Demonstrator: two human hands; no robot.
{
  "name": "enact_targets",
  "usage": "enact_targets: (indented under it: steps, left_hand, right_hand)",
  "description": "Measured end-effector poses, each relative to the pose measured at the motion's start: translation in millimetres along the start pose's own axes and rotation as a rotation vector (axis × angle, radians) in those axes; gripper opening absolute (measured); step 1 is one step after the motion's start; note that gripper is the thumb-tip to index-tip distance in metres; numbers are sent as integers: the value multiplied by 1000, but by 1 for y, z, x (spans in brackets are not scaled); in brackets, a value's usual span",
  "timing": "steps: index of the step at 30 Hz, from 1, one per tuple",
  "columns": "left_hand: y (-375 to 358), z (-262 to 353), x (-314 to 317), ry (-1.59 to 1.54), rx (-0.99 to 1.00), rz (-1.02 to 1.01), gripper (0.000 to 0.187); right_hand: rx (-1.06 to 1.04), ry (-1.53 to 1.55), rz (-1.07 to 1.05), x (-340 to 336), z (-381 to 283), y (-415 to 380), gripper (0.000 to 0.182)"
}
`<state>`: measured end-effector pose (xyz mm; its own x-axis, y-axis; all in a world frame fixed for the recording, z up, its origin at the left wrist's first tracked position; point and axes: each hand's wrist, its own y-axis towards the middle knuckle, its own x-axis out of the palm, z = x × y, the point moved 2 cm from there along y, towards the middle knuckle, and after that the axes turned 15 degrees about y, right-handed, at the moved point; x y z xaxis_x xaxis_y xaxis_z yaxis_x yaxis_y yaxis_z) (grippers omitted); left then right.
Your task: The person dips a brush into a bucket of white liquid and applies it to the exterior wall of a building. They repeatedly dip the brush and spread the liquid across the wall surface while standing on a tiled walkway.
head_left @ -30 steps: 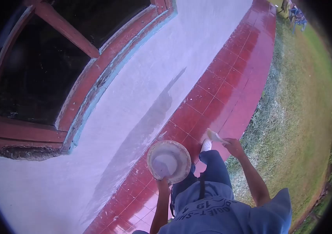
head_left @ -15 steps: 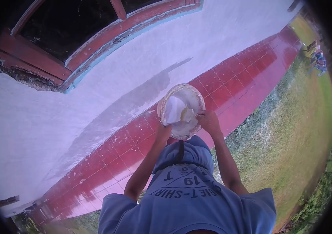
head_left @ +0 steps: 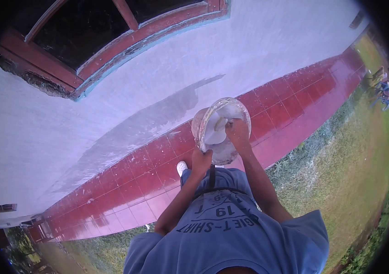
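A round bucket (head_left: 200, 125) smeared with whitish material is tipped in front of my waist, its mouth facing me. My left hand (head_left: 202, 160) is closed on the near left part of its rim. Inside the mouth, my right hand (head_left: 238, 131) has its fingers curled around a pale brush-like tool (head_left: 222, 124), whose exact kind I cannot tell. White material (head_left: 214, 135) lies in the bucket below the tool.
A pale wall (head_left: 158, 73) with a damp grey patch (head_left: 158, 112) rises on the left, under a red-framed window (head_left: 135, 39). Red tiles (head_left: 139, 160) run along its foot, with grass (head_left: 313, 160) on the right. My shoe (head_left: 181, 167) shows on the tiles.
My right hand has moved from the bucket's rim into its mouth. The bucket has shifted slightly right and tilts more, while my left hand stays on the rim.
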<state>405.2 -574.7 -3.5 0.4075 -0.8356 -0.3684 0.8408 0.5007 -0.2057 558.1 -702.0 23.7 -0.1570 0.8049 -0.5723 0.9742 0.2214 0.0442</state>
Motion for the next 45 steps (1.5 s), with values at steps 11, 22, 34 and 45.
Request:
enact_targets:
  steps: [11,22,34,45]
  left_hand:
    - [-3,25,4,-322,-90,-64,56]
    - [21,38,-31,-371,-144,-7,53]
    - [60,15,-57,-425,-64,-38,53]
    - [86,-13,-90,-391,-142,-17,58]
  right_hand:
    - [-181,548,-237,-11,-24,12,19]
    - [-178,186,-102,-21,-33,24,21]
    - [-203,169,-119,42,-51,46,26]
    - [724,1089,-617,29,-33,-9,27]
